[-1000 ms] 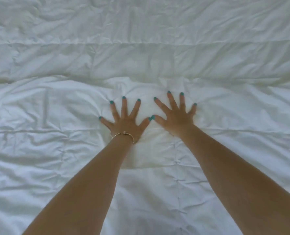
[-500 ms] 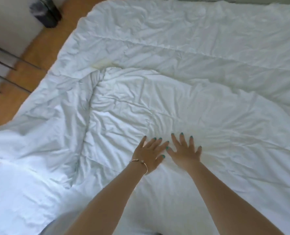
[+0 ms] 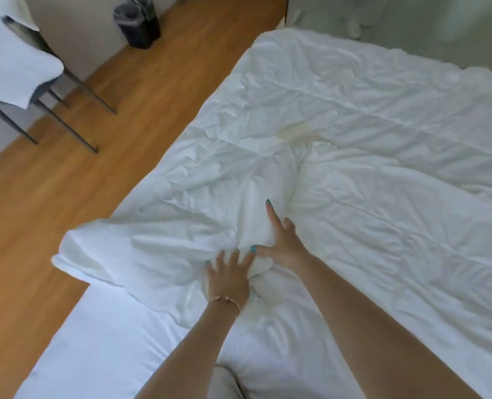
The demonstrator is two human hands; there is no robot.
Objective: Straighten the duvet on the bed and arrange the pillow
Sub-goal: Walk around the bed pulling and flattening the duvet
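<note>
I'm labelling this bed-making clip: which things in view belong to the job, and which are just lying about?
Part of the job:
crumpled white duvet
white bed sheet
left hand and right hand, both on the duvet

Just lying about:
black waste bin
grey metal-legged chair draped in white cloth
wooden floor

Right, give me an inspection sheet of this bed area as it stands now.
Surface: bed with bare white sheet showing at its near left corner.
Job's things: white duvet, heavily wrinkled, a folded-over corner overhanging the bed's left edge; a faint yellowish stain mid-duvet. Pillow: not clearly seen.
Clutter: nothing seen on the bed.
Grips: left hand lies flat on the duvet, fingers spread; right hand rests beside it, index finger extended, other fingers partly hidden in a fold.
Cables: nothing seen.
Surroundings: wooden floor; dark bin by the wall; metal-legged chair draped with white cloth.
</note>
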